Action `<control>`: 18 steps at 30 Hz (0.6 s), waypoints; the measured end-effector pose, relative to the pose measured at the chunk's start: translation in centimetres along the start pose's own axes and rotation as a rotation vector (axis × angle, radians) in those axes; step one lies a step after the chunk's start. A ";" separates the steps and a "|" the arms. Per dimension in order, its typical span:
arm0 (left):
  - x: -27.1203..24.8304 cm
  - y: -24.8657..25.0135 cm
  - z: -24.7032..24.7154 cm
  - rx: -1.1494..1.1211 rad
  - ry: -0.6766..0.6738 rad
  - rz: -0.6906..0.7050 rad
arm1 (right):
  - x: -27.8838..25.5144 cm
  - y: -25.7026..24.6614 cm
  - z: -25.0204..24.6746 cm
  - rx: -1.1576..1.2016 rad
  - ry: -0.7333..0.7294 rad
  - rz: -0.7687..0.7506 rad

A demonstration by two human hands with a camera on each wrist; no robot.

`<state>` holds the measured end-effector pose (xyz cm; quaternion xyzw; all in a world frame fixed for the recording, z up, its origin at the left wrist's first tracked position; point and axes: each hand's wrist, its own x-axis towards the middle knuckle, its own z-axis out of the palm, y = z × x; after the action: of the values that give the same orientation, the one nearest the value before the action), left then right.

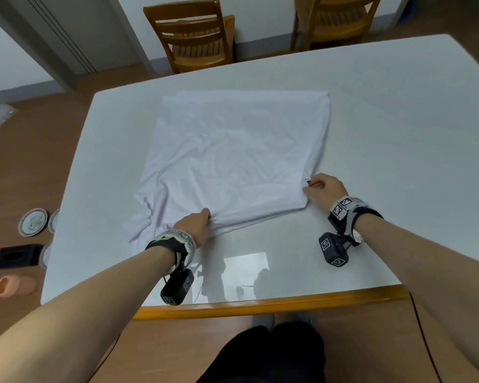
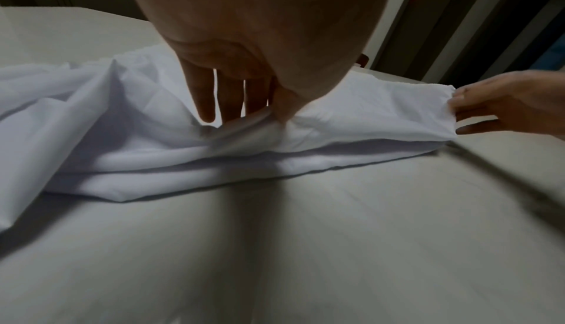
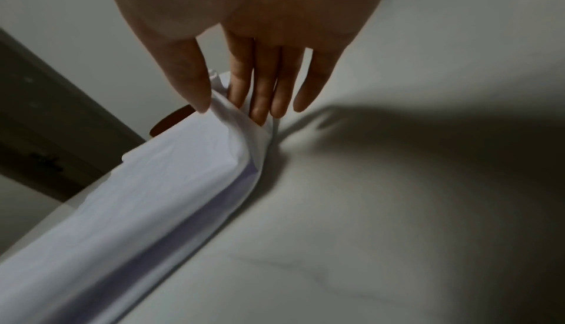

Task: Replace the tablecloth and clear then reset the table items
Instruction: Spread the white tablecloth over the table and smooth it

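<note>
A folded white tablecloth [image 1: 233,158] lies wrinkled on the white table [image 1: 385,120]. My left hand [image 1: 197,223] pinches the cloth's near edge between thumb and fingers; the left wrist view shows the fabric [image 2: 153,136] bunched under that hand [image 2: 244,102]. My right hand [image 1: 320,186] pinches the near right corner. In the right wrist view its thumb and fingers [image 3: 260,97] hold a fold of the cloth [image 3: 153,196] lifted slightly off the table. The right hand [image 2: 501,104] also shows in the left wrist view, holding that corner.
On the floor to the left lie patterned plates [image 1: 33,221], a black square holder [image 1: 17,255] and a pink cup [image 1: 11,284] on its side. Two wooden chairs [image 1: 197,34] stand beyond the far edge. The table's wooden rim [image 1: 260,304] runs along the near side.
</note>
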<state>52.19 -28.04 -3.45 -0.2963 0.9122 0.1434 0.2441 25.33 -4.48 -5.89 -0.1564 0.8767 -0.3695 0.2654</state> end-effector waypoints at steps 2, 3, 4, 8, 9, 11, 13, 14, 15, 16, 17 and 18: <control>0.3 0.0 0.0 -0.002 0.057 -0.041 | -0.1 0.9 0.2 -0.016 -0.069 -0.025; 0.7 -0.1 -0.1 -0.024 0.098 -0.068 | -0.1 1.2 0.3 -0.037 -0.106 -0.056; 1.1 -0.3 -0.4 -0.056 0.143 -0.092 | 0.0 1.5 0.3 -0.071 -0.137 -0.094; 3.9 -1.8 -2.9 -0.124 0.279 -0.143 | 1.1 1.4 0.4 -0.117 -0.152 -0.139; 4.6 -2.3 -3.7 -0.117 0.288 -0.153 | 1.5 1.2 0.6 -0.127 -0.151 -0.132; 5.8 -3.2 -5.1 -0.122 0.318 -0.171 | 2.2 0.8 1.0 -0.162 -0.166 -0.131; 6.1 -3.8 -5.7 -0.144 0.347 -0.183 | 2.8 0.7 1.7 -0.189 -0.173 -0.119; 6.0 -3.7 -5.8 -0.149 0.343 -0.178 | 3.1 0.6 2.1 -0.200 -0.169 -0.110; 5.7 -3.5 -5.6 -0.157 0.329 -0.155 | 3.3 0.3 2.5 -0.215 -0.160 -0.102; 5.3 -3.0 -5.3 -0.163 0.310 -0.112 | 3.6 0.0 2.9 -0.226 -0.150 -0.081; 4.9 -2.5 -4.7 -0.164 0.294 -0.054 | 3.8 -0.5 3.2 -0.225 -0.143 -0.046; 4.5 -2.0 -4.0 -0.163 0.282 0.003 | 3.9 -1.0 3.4 -0.215 -0.144 -0.009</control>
<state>48.75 -33.38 -2.70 -0.3309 0.9232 0.1743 0.0887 24.21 -8.93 -8.51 -0.2139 0.8891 -0.2625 0.3079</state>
